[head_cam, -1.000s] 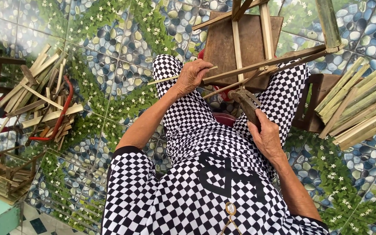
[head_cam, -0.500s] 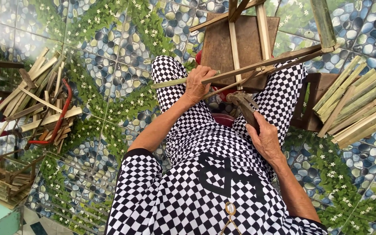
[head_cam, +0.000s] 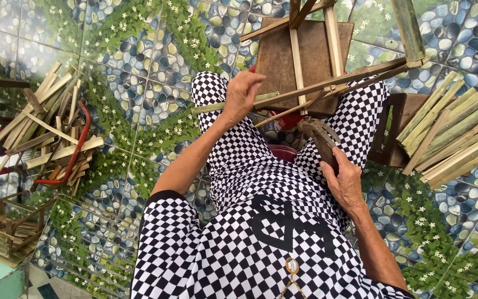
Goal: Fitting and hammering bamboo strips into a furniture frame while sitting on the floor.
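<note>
Two stick piles flank you on the tiled floor [head_cam: 139, 72]: one left pile [head_cam: 45, 133], with a red-handled tool lying across it, and one right pile [head_cam: 449, 133]. One wooden board [head_cam: 305, 55] lies ahead, partly covered by the stick frame [head_cam: 327, 83] over your knees. Your left hand [head_cam: 242, 94] grips a frame stick. Your right hand [head_cam: 344, 180] grasps one knife [head_cam: 319, 138], its tip at the frame.

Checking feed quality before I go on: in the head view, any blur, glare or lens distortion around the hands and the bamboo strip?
Head view: even daylight, no hard glare on the floor tiles. The left hand on the bamboo strip and the right hand with its dark tool look sharp. Wide-lens bending shows at the edges, around the stick bundle.
</note>
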